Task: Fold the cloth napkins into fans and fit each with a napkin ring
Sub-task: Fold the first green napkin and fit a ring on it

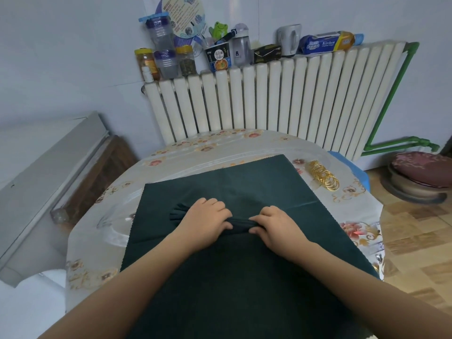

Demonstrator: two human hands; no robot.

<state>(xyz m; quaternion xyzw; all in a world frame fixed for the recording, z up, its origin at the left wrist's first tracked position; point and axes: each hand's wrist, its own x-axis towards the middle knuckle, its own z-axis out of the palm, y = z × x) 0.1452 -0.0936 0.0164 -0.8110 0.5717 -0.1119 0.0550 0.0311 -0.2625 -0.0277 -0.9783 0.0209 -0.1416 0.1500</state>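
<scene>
Pleated dark green napkin (pixel 241 225) bunched atop flat napkins (pixel 244 277) mid-table, left hand (pixel 204 222) and right hand (pixel 276 227) both pinching it; soft, limp, apt to spring open, best gripped tight mid-bundle, gold napkin rings (pixel 322 176) nearby.

Right side: a row of gold napkin rings (pixel 322 176) lies just off the flat dark green napkins (pixel 256 177).
Far edge: bare floral tablecloth (pixel 220 145), with the radiator (pixel 281 99) close behind.
Left side: open tablecloth strip.
</scene>
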